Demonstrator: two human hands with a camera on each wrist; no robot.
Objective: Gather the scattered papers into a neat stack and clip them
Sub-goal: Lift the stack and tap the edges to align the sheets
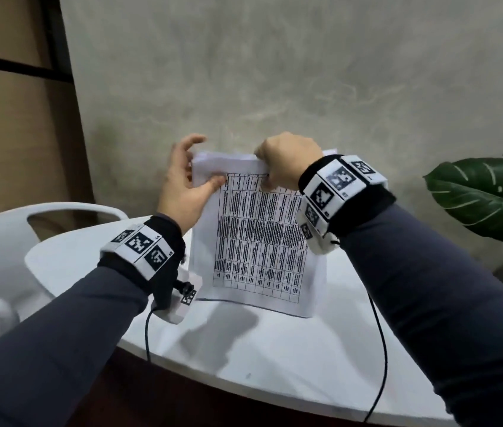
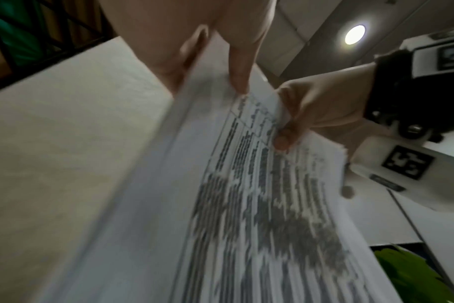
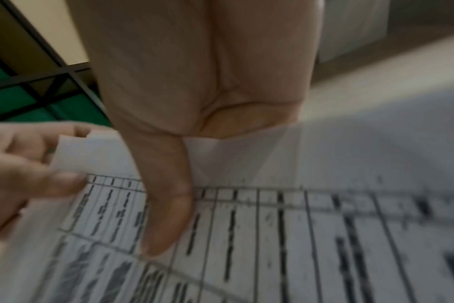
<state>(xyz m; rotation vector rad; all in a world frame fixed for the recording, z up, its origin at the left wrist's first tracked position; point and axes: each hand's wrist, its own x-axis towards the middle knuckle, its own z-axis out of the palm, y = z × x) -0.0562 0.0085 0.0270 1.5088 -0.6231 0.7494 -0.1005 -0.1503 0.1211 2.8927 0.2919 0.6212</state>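
A stack of white papers [image 1: 259, 238], its front sheet printed with a black table, stands upright with its lower edge on the white table [image 1: 290, 359]. My left hand [image 1: 188, 183] holds the stack's upper left corner, thumb on the front sheet, fingers behind. My right hand [image 1: 284, 161] grips the top edge near the right, thumb pressed on the printed sheet [image 3: 272, 235]. The left wrist view shows the stack [image 2: 259, 205] edge-on with both thumbs on it. The right wrist view shows my right thumb [image 3: 166, 215] on the sheet. No clip is visible.
A white chair [image 1: 6, 238] stands at the table's left. A green leafy plant [image 1: 487, 195] is at the right, beyond the table. A grey wall [image 1: 274, 72] rises behind the table. Black cables [image 1: 382, 349] hang from both wrists across the tabletop.
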